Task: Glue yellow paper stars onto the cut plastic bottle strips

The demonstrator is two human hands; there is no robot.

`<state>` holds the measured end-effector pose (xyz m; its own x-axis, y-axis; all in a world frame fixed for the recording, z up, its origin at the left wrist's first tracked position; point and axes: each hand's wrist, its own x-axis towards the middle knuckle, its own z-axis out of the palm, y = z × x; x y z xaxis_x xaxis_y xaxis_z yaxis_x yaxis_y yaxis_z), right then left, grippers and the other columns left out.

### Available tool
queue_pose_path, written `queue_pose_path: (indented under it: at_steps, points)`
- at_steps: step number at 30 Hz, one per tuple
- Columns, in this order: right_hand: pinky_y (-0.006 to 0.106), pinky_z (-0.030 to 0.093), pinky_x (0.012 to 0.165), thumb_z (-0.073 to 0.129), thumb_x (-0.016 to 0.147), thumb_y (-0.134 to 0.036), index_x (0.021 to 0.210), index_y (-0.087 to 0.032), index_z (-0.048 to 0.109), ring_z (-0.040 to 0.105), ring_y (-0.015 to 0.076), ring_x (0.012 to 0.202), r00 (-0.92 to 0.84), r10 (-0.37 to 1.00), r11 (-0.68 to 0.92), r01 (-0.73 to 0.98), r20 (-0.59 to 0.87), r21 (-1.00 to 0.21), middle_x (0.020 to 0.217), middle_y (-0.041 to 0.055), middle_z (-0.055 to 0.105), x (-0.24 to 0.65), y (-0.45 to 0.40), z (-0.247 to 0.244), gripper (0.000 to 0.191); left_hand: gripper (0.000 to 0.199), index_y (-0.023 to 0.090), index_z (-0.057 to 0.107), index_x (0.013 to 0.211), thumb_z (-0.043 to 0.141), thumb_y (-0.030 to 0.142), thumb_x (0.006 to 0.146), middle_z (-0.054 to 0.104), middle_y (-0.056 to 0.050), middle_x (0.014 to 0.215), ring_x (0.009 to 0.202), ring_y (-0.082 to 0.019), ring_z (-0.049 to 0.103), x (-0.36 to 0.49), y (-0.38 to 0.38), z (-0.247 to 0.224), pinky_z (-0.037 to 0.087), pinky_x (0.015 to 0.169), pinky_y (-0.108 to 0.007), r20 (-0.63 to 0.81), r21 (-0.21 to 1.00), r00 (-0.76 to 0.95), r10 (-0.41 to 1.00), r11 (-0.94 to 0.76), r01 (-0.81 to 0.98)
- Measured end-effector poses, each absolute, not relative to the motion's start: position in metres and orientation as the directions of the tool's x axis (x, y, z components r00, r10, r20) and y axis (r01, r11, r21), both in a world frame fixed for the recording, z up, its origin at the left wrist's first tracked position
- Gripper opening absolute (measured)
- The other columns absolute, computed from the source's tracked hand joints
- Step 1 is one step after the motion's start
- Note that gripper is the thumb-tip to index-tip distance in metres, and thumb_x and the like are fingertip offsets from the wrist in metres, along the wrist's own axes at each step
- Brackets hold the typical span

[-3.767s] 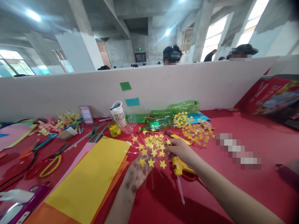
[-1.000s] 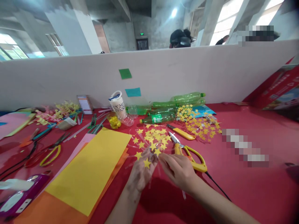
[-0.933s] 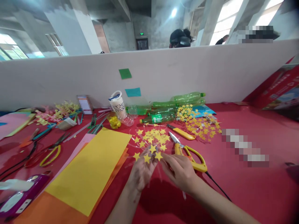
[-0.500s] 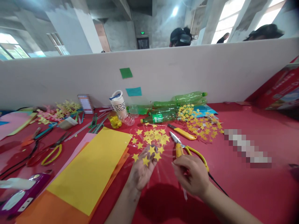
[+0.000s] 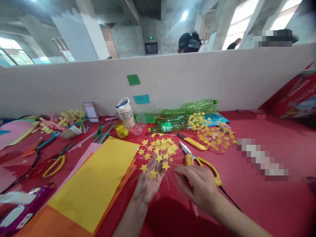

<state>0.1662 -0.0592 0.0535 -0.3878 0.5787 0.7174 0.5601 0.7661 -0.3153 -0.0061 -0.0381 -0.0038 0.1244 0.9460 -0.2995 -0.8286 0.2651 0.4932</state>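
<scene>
My left hand (image 5: 146, 186) is palm up, its fingers curled around the base of a clear plastic spray with yellow paper stars (image 5: 163, 146) on its spread strips. Some stars stand right over my fingers. My right hand (image 5: 201, 182) is just to the right, thumb and fingers pinched together; what they hold, if anything, cannot be made out. Under and behind that hand lies a yellow glue gun (image 5: 189, 159), partly hidden, with a clear glue stick (image 5: 196, 210) and a black cord showing. Yellow-handled scissors (image 5: 186, 148) lie beside it.
Yellow and orange paper sheets (image 5: 98, 181) lie to the left. Behind are a yellow utility knife (image 5: 196, 143), green plastic bottles (image 5: 172, 125), a white cup (image 5: 125, 112) and a second star spray (image 5: 214, 135). Another pair of scissors (image 5: 55, 164) lies left. A white partition (image 5: 197, 75) runs behind.
My right hand has moved a little left, toward the star spray, while the glue gun stays in place. My left hand keeps its hold on the spray, nearly still.
</scene>
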Motion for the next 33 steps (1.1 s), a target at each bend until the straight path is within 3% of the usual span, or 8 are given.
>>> queue_pose_path:
  at_steps: [5,11,14,20,26,33]
  points:
    - [0.022,0.039,0.048,0.051,0.087,-0.015,0.093,-0.020,0.057,0.051,0.0094,0.048,-0.207,0.679,0.668,0.572,0.704,-0.476,0.062,-0.0019,0.060,0.179,-0.058,0.066,0.010,0.026,0.013,0.066,0.100,0.065,0.014,0.074,0.066,-0.012,0.106,0.101,-0.021,0.061,-0.012,-0.037,-0.006,0.045,0.094,-0.032,-0.172,0.463,0.181,0.968,0.241,-0.853]
    - [0.020,0.039,0.045,0.051,0.088,-0.023,0.087,-0.022,0.059,0.050,0.0091,0.049,-0.111,0.822,0.524,0.532,0.558,-0.665,0.061,-0.0032,0.057,0.197,-0.049,0.091,0.008,0.037,0.014,0.058,0.116,0.054,0.008,0.080,0.068,-0.011,0.099,0.090,-0.018,0.064,-0.016,-0.029,0.018,0.051,0.084,-0.029,-0.231,0.440,0.205,0.951,0.290,-0.850]
    - [0.020,0.039,0.045,0.051,0.088,-0.022,0.086,-0.022,0.059,0.051,0.0096,0.050,-0.175,0.820,0.546,0.526,0.545,-0.652,0.060,-0.0033,0.056,0.196,-0.050,0.101,0.009,0.036,0.013,0.056,0.119,0.052,0.009,0.084,0.068,-0.012,0.098,0.091,-0.018,0.065,-0.017,-0.022,0.029,0.051,0.084,-0.029,-0.229,0.446,0.207,0.951,0.291,-0.846]
    - [0.021,0.043,0.052,0.050,0.086,-0.017,0.089,-0.021,0.060,0.056,0.0105,0.057,-0.236,0.717,0.649,0.570,0.656,-0.504,0.069,-0.0006,0.060,0.185,-0.045,0.112,0.011,0.029,0.012,0.058,0.114,0.051,0.010,0.086,0.068,-0.011,0.095,0.089,-0.017,0.065,-0.017,-0.008,0.037,0.052,0.083,-0.028,-0.193,0.458,0.218,0.957,0.285,-0.842]
    - [0.020,0.047,0.056,0.052,0.083,-0.013,0.099,-0.022,0.060,0.060,0.0110,0.068,-0.294,0.785,0.608,0.538,0.545,-0.584,0.088,0.0022,0.065,0.170,-0.022,0.113,0.020,0.020,0.008,0.061,0.103,0.048,0.010,0.088,0.066,-0.015,0.102,0.090,-0.016,0.065,-0.019,-0.001,0.037,0.053,0.081,-0.026,-0.198,0.451,0.240,0.950,0.305,-0.839]
    - [0.021,0.044,0.056,0.055,0.084,-0.016,0.086,-0.021,0.062,0.058,0.0104,0.064,-0.312,0.803,0.593,0.501,0.507,-0.630,0.075,-0.0010,0.065,0.152,-0.016,0.101,0.008,0.024,0.009,0.059,0.108,0.045,0.011,0.089,0.068,-0.012,0.093,0.082,-0.016,0.065,-0.025,0.002,0.025,0.054,0.075,-0.026,-0.283,0.381,0.255,0.925,0.352,-0.855]
